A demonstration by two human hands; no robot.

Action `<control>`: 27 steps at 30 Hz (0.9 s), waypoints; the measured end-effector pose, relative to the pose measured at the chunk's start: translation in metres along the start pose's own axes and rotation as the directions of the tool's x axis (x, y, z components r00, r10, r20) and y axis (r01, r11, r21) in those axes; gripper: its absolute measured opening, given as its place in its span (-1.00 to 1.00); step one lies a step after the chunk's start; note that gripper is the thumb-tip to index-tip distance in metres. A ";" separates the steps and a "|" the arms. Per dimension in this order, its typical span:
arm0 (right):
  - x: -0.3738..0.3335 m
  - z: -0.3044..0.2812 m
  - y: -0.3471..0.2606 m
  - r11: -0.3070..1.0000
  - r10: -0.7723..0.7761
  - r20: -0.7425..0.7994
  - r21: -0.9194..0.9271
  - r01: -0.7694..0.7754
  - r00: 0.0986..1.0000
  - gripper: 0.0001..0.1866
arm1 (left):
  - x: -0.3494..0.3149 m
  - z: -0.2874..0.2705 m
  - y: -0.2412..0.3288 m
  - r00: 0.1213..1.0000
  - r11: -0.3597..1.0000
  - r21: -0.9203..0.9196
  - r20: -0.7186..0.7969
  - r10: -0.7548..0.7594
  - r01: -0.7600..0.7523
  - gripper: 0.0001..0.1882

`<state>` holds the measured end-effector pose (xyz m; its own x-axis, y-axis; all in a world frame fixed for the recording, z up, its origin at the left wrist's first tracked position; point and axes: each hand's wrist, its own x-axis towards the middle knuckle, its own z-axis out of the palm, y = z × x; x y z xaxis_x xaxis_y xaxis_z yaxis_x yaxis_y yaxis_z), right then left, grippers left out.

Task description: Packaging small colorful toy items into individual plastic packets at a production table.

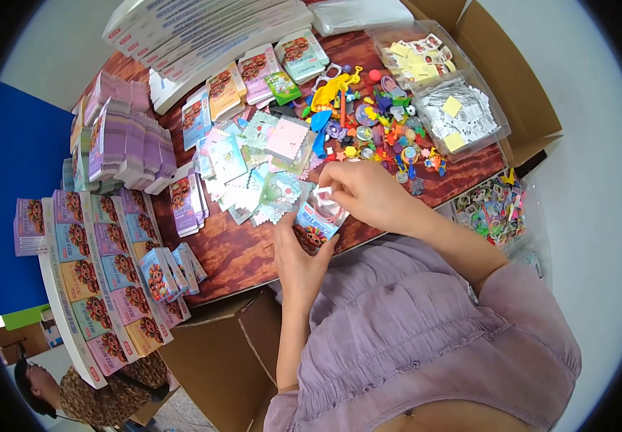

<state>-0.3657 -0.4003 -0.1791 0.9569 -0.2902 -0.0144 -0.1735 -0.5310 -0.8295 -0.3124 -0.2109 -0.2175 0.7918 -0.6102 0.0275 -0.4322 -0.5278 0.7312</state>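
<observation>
My left hand grips small card box at near desk edge; right hand pinches white piece at its open top. Box light, thin, crushable: hold by sides. Beyond: sticker sheets, toy pile.

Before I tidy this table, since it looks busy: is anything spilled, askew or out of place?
Nothing looks damaged. The small plastic toys lie loose in a heap on the table, beside the clear trays, and the paper packets are fanned out unevenly. Both hands hold one small box.
</observation>
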 end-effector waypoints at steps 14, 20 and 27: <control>-0.031 0.009 0.005 0.996 -0.081 -0.172 -0.050 0.074 0.982 -0.77 | 0.000 0.018 0.014 0.983 0.986 0.044 -0.088 0.164 -0.160 -0.24; -0.035 0.003 0.006 0.977 -0.214 -0.158 -0.036 0.211 0.964 -0.80 | 0.001 0.021 0.014 0.981 0.990 0.036 -0.131 0.141 -0.138 -0.21; -0.039 0.008 0.013 0.906 -0.348 -0.191 -0.322 0.276 0.918 -0.71 | 0.001 0.018 0.023 0.977 0.977 0.019 0.023 0.211 -0.212 -0.21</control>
<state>-0.4034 -0.3899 -0.1937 0.8940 -0.2340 0.3820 0.0319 -0.8173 -0.5753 -0.3295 -0.2347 -0.2127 0.6723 -0.7216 0.1656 -0.5982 -0.3976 0.6958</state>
